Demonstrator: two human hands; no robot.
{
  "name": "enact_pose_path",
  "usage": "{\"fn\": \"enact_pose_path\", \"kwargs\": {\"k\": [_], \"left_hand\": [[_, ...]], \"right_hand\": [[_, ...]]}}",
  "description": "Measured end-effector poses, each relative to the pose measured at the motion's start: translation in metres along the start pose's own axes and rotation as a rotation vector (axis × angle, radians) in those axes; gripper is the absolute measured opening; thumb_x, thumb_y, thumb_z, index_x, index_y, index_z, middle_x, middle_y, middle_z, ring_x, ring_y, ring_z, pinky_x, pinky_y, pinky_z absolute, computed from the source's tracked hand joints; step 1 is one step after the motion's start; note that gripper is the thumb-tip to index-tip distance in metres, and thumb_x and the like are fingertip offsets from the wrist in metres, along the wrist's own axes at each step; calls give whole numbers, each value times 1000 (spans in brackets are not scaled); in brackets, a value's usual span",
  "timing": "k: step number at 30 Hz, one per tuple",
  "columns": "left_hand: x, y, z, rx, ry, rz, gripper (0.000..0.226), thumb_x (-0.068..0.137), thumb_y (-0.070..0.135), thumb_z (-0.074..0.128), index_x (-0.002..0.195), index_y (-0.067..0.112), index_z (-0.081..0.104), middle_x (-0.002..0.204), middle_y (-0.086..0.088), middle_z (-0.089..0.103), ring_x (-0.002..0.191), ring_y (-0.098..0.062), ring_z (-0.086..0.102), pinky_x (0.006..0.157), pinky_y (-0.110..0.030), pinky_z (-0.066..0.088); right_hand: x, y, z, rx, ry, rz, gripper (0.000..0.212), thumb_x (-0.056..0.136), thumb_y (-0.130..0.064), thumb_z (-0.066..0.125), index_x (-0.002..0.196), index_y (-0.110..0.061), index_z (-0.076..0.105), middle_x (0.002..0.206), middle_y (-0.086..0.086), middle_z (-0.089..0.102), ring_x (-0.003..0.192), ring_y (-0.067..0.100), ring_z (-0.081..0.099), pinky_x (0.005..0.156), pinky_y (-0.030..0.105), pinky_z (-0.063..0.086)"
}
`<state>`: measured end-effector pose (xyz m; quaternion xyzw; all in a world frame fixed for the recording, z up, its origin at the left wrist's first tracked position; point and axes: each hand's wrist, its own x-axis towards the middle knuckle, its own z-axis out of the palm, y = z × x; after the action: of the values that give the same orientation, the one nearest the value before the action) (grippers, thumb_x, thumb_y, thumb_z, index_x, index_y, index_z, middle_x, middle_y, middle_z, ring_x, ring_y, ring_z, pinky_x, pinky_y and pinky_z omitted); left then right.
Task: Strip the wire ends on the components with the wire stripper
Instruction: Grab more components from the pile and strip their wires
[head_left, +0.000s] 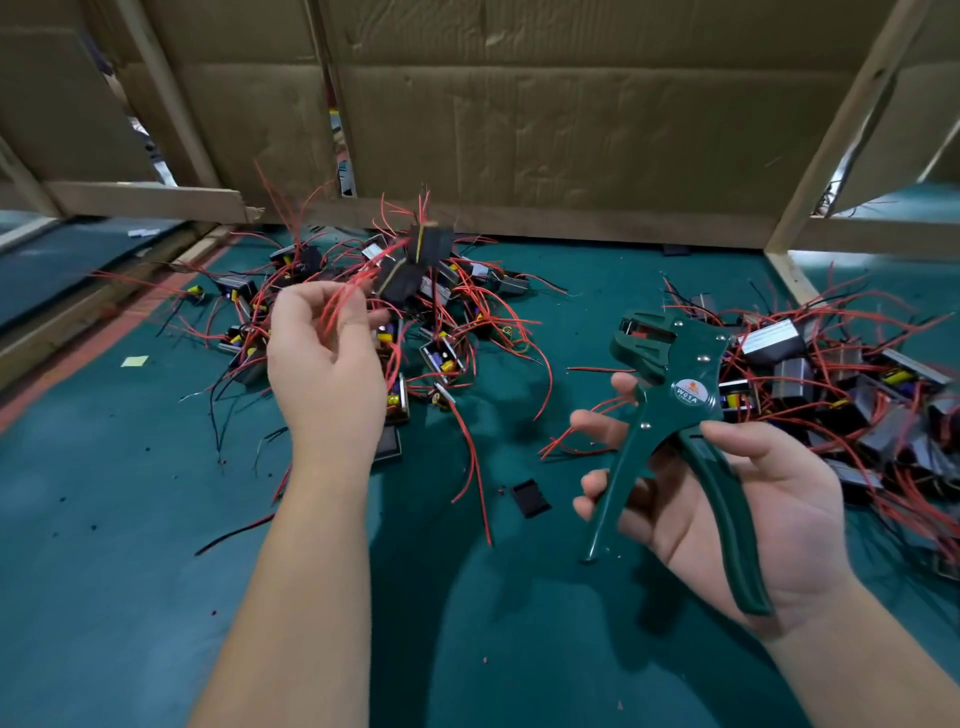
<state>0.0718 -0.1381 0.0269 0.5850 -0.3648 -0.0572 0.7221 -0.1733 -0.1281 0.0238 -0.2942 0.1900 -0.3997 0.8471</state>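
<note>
The left hand (324, 358) pinches a bunch of red wires (343, 301), from which 2 blurred black components (402, 278) hang raised above the left pile (441, 358) on the green mat (130, 545). The right hand (737, 514) curls loosely round the handles of the green wire stripper (670, 364), held off the mat with its handles spread and its head up, beside the right pile (831, 384). The tool's round sticker (688, 396) reads "W01A"; its smaller print is too fine to read.
</note>
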Motion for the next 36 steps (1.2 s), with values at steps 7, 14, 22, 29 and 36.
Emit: {"fn": "enact_pose_path", "kwargs": {"k": [7,14,22,29,36], "left_hand": [[-21,15,22,-612,-398,-385,12,95,8,49,84,13,50,80,3,73,72,-15,71,59,-22,54],[-38,15,28,-404,-742,-257,11,88,3,55,80,9,52,76,5,72,72,-9,70,67,-23,57],[-44,14,24,41,-1036,-21,19,83,4,68,74,19,62,102,4,71,101,-26,67,87,-48,53],[-46,20,21,-422,-1318,-457,36,80,15,64,108,18,41,91,-1,67,76,-24,66,75,-25,49],[-50,21,24,-219,-1224,-366,27,95,8,53,119,17,65,90,10,68,79,-10,62,81,-23,49]], "right_hand": [[-1,-2,2,4,-45,-13,77,51,-27,75,125,-11,61,127,28,57,73,37,66,70,48,56],[-5,-9,3,60,-212,-45,81,61,-27,74,138,-17,50,138,24,49,75,34,67,76,45,56],[-3,-10,-2,-65,-88,-140,84,59,-29,68,140,-19,48,82,14,69,73,33,68,76,47,56],[0,-7,-1,-104,-93,-100,90,55,-27,75,139,-12,47,81,15,65,73,35,65,71,48,55],[0,-8,-3,-144,-110,-61,93,52,-29,79,139,-14,49,104,24,56,74,38,65,72,51,54]]}}
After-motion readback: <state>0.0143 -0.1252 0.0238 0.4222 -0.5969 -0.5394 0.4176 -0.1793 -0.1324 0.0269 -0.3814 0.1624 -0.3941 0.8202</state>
